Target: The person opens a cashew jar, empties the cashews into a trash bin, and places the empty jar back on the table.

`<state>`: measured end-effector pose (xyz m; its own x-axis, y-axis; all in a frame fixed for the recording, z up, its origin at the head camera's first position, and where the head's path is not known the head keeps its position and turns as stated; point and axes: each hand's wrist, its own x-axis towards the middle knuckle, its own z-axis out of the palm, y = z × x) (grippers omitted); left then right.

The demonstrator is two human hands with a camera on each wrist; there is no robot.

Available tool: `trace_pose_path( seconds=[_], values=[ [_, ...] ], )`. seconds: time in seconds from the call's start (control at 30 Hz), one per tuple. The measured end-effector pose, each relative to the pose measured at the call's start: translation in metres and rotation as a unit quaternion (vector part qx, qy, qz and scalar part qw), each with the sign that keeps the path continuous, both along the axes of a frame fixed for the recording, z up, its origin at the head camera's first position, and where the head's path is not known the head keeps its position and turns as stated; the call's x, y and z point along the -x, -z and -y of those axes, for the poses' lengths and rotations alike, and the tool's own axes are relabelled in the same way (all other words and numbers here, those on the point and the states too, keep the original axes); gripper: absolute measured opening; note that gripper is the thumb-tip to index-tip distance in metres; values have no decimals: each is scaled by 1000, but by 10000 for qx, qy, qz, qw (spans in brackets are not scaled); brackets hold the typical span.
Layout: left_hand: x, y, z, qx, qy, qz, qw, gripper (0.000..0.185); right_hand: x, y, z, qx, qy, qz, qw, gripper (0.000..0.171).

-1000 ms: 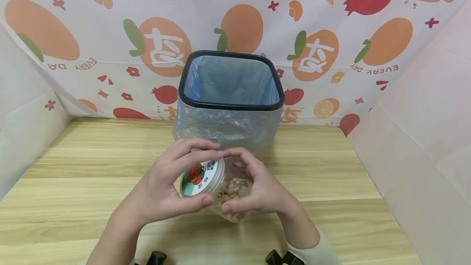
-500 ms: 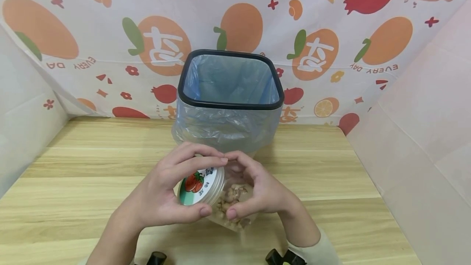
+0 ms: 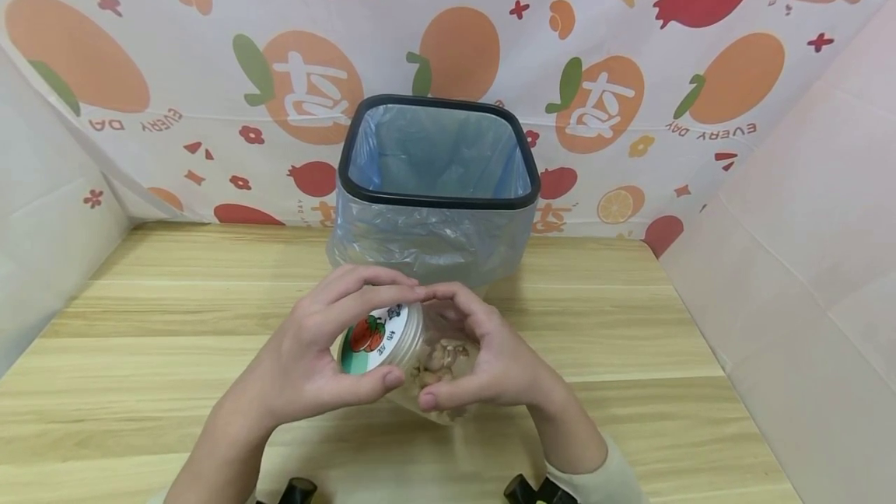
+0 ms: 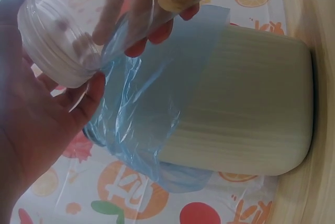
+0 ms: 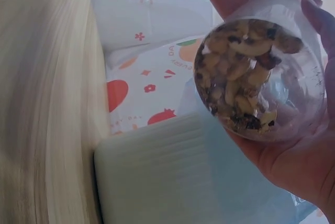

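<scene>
Both hands held one jar (image 3: pixel 434 368) before the bin (image 3: pixel 437 193): left hand (image 3: pixel 308 364) gripping its lid (image 3: pixel 378 337), right hand (image 3: pixel 490 364) cupping the body, apparently for unscrewing.

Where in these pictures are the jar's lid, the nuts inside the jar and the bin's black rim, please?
lid (image 3: pixel 373 337): head view, on the printed top face.
nuts (image 5: pixel 235 72): right wrist view, on the heap seen through the jar's base.
black rim (image 3: pixel 434 201): head view, on the near edge.

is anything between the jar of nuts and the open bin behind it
Nothing visible does. The clear plastic jar of nuts, gripped by the left hand on its lid and the right hand on its body, sits just before the blue-lined, black-rimmed bin, whose mouth is open.
</scene>
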<state>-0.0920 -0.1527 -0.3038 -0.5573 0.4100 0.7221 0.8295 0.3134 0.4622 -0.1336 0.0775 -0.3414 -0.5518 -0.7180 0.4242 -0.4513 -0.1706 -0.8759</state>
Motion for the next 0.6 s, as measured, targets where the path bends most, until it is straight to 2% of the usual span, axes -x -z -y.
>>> trace_pose_path(
  seconds=[0.17, 0.37, 0.6],
  values=[
    [0, 1, 1, 96, -263, 149, 9995, 54, -1, 0, 2, -55, 298, -179, 9994, 87],
    [-2, 2, 2, 162, -384, 238, 9988, 57, -2, 0, 2, -159, 441, -228, 9986, 87],
    [-2, 1, 3, 294, -428, 240, 9984, 60, -1, 0, 0, -173, 346, 93, 9992, 80]
  ],
)
